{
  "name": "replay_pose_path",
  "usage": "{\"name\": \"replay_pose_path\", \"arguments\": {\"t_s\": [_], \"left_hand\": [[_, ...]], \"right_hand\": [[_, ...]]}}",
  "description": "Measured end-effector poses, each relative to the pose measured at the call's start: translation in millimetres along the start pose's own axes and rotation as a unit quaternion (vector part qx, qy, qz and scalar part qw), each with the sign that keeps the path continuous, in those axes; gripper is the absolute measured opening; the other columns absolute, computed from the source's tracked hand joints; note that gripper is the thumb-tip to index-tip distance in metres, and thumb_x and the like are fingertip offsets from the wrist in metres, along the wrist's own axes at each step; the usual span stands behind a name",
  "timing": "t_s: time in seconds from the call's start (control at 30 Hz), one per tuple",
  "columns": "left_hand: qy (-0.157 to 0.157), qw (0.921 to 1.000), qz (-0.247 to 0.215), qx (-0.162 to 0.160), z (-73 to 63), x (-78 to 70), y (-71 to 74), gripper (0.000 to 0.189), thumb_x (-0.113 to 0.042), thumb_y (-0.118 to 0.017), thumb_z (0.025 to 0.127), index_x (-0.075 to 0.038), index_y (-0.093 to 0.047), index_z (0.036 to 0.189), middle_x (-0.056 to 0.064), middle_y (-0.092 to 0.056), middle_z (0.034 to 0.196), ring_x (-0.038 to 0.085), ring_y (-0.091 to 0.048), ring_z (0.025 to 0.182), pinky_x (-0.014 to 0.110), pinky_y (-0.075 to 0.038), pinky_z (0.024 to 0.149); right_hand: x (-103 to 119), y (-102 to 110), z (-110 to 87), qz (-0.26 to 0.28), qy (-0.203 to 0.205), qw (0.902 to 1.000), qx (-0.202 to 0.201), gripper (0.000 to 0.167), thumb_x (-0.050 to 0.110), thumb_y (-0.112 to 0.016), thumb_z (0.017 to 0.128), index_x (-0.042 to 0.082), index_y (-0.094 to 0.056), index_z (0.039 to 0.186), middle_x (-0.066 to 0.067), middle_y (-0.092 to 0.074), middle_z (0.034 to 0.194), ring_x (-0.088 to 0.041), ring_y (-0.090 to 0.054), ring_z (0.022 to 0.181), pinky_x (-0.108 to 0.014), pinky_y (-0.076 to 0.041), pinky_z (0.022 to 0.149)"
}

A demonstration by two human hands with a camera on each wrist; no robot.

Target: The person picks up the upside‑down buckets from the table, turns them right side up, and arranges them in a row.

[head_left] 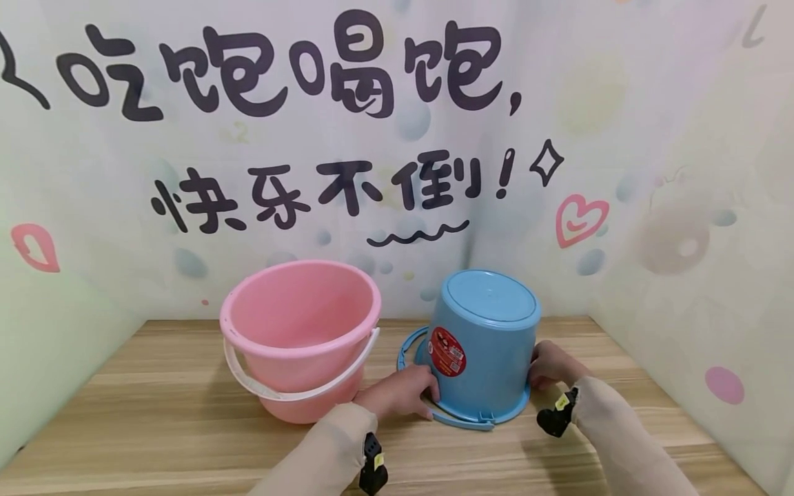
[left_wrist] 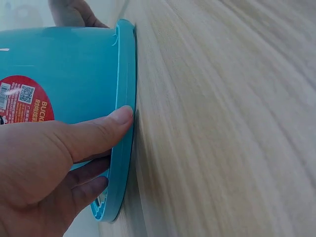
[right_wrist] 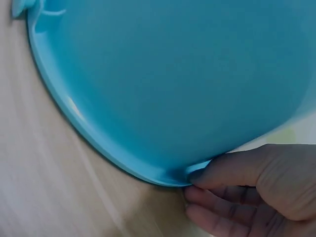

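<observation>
A blue bucket (head_left: 484, 358) stands upside down on the wooden table, its base facing up and a round red label (head_left: 448, 351) on its side. Its blue handle (head_left: 462, 420) lies low around the rim. At the left, my left hand (head_left: 403, 393) grips the bucket's lower edge. In the left wrist view, the thumb (left_wrist: 106, 131) lies over the blue edge with fingers curled behind it. My right hand (head_left: 554, 364) holds the rim on the opposite side. The right wrist view shows that thumb (right_wrist: 229, 170) on the rim and fingers beneath.
A pink bucket (head_left: 300, 306) stands upright left of the blue one, close to my left forearm, its white handle (head_left: 298, 394) hanging at the front. Behind the wooden table (head_left: 155, 413) is a printed backdrop (head_left: 422, 138) with black lettering.
</observation>
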State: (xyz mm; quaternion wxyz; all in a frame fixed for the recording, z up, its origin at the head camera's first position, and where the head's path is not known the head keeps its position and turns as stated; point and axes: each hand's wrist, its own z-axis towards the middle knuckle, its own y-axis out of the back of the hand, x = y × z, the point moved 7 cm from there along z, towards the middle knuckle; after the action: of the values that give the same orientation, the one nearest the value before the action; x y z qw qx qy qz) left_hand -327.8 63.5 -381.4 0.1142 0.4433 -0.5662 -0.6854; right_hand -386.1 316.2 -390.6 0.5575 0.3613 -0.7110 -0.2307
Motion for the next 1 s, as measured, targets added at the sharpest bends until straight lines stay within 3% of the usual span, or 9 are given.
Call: {"name": "replay_pose_path", "arguments": {"t_s": [0.3,0.7,1.0], "left_hand": [[0.003,0.9985,0.053,0.015,-2.2,-4.4,-1.2,0.016,-0.019,-0.073,0.078,-0.012,-0.063,0.090,-0.003,-0.049,0.091,0.010,-0.043,0.089,0.023,-0.040,0.083],[-0.016,0.9977,0.064,0.011,-4.2,-7.1,0.4,0.017,-0.019,-0.071,0.080,-0.011,-0.063,0.092,-0.002,-0.049,0.093,0.011,-0.044,0.092,0.023,-0.038,0.087],[-0.014,0.9983,0.056,0.005,-4.8,-12.9,9.9,0.018,-0.022,-0.070,0.080,-0.014,-0.061,0.093,-0.005,-0.046,0.093,0.011,-0.043,0.094,0.022,-0.040,0.086]], "right_hand": [[-5.3,-1.1,-1.9,0.031,0.023,0.9991,-0.019,0.018,-0.010,-0.054,0.072,-0.012,-0.064,0.087,-0.007,-0.057,0.066,-0.017,-0.053,0.058,-0.029,-0.050,0.058],[-6.6,0.7,-4.0,0.063,0.047,0.9961,-0.040,0.009,-0.005,-0.054,0.076,-0.008,-0.061,0.081,-0.005,-0.053,0.067,-0.017,-0.051,0.061,-0.029,-0.047,0.058],[-6.5,11.0,-6.9,0.071,0.067,0.9940,-0.049,0.023,-0.003,-0.055,0.076,-0.016,-0.060,0.095,-0.009,-0.060,0.078,-0.019,-0.057,0.069,-0.035,-0.052,0.065]]}}
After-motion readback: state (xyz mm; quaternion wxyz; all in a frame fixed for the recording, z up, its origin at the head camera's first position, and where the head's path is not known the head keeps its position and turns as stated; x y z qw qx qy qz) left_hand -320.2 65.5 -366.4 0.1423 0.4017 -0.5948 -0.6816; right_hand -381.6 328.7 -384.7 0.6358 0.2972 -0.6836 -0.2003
